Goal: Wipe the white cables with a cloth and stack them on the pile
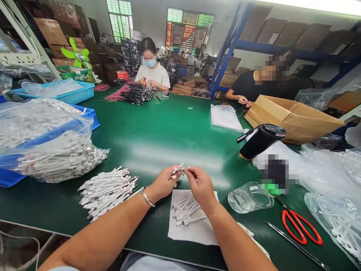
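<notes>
At the green bench [158, 131], the left hand [166, 183] pinches a tiny white strip [177, 170] in its fingers [175, 174], mostly hiding it, while the right hand [200, 186] is just beside it, and I cannot tell if its fingers touch it.

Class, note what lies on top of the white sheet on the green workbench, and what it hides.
Short white strips with metal ends lie piled on the white sheet. The green workbench beneath it is covered, so that patch cannot be seen.
</notes>
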Motion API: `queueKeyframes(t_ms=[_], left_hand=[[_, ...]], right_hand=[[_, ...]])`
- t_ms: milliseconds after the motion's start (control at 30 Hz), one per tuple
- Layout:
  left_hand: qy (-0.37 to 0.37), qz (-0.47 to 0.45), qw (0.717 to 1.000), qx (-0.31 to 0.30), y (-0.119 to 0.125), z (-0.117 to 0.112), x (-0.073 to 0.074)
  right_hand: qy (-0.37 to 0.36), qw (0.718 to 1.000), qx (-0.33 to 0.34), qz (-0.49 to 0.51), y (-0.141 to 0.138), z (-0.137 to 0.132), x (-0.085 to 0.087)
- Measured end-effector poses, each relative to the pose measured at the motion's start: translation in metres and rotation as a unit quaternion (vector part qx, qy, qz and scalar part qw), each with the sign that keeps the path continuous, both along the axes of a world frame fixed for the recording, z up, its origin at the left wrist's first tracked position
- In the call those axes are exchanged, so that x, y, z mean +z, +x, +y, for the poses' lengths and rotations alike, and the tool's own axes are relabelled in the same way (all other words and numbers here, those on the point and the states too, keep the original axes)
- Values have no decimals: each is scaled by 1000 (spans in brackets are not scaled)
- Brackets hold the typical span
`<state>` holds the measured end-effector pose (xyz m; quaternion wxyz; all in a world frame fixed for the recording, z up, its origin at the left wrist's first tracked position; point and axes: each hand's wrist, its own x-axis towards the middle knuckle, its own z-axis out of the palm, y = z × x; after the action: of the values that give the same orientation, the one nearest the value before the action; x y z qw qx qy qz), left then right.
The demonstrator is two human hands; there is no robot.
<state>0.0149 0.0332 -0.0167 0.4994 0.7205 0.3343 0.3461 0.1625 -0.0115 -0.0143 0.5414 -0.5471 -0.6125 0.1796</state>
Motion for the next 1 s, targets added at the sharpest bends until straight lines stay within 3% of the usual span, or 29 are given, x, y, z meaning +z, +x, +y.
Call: queueKeyframes(t_ms=[133, 267, 567, 700, 800, 900, 1000], left_hand=[[32, -16, 999, -23, -1, 0, 2], [13, -11, 999, -40, -1, 2, 2], [-12, -48, 999, 19, 0, 2, -3], [-28, -57, 998, 22, -1, -1, 2], [8, -70, 997, 0, -6, -15, 18], [78, -35, 994, -72, -15, -31, 37], [40, -10, 989, -140, -22, -38, 47]], right_hand=[[-3, 998, 30, -50, -5, 0, -6], [-15, 997, 39, -65, -4, 0, -9], [-24, 999, 1, -35, -2, -3, -10], [-43, 999, 23, -13, 2, -4, -14], [-107, 986, 101, 73, 2, -10, -9], [-209, 930, 247, 171, 0, -20, -2], [-260, 884, 343, 184, -6, -30, 2]])
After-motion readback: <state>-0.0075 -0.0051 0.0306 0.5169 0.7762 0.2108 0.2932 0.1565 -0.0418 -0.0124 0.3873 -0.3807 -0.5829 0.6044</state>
